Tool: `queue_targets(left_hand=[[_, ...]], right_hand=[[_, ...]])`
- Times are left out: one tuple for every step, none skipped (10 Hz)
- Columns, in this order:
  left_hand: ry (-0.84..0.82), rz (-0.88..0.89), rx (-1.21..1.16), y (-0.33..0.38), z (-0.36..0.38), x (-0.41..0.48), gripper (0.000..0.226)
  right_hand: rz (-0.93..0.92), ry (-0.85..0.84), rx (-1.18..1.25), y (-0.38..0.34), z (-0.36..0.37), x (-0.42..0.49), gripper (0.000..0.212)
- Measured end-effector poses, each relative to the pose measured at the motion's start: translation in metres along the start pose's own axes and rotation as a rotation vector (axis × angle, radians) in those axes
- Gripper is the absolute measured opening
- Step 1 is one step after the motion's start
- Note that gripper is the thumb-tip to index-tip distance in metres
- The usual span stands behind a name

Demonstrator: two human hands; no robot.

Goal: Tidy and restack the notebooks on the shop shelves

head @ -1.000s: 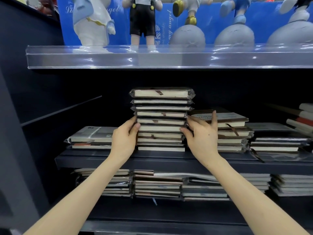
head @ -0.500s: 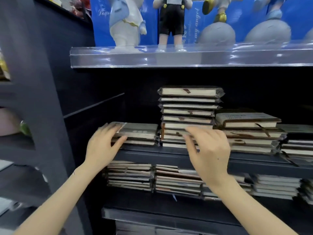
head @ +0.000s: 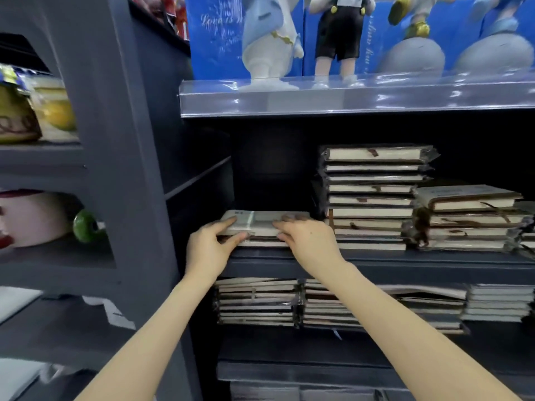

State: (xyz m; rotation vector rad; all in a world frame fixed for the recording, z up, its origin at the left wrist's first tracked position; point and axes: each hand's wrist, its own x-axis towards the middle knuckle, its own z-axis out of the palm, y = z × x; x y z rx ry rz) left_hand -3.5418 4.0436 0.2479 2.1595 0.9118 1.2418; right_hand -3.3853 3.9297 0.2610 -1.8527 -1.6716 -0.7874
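Short notebook stack (head: 262, 219) on middle shelf (head: 405, 263), just left of tall stack (head: 370, 198), long axis left-right. Left hand (head: 208, 250) pinches its left front corner. Right hand (head: 311, 241) grips right front edge, fingers curled over top.

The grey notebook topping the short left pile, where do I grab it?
Take the grey notebook by its two front corners, coming from the front: it lies flat, with the tall stack close on its right. The left hand and right hand hold there.
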Motion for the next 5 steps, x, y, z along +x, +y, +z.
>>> queue_targets(left_hand=[[0.009,0.0,-0.014,-0.002,0.002,0.003,0.047],[-0.016,0.005,-0.017,-0.001,-0.001,0.002,0.049],[-0.05,0.016,-0.015,-0.001,-0.003,0.002,0.054],[-0.078,0.014,0.03,0.005,-0.007,-0.004,0.06],[-0.021,0.039,0.066,0.019,-0.011,-0.012,0.06]], right_hand=[[0.032,0.035,-0.026,-0.002,0.003,0.0,0.021],[0.071,-0.036,-0.031,-0.006,-0.004,0.001,0.027],[0.079,-0.102,-0.053,-0.007,-0.012,-0.001,0.035],[0.043,-0.017,0.017,-0.011,-0.027,-0.011,0.03],[0.0,0.111,0.069,-0.008,-0.044,-0.034,0.024]])
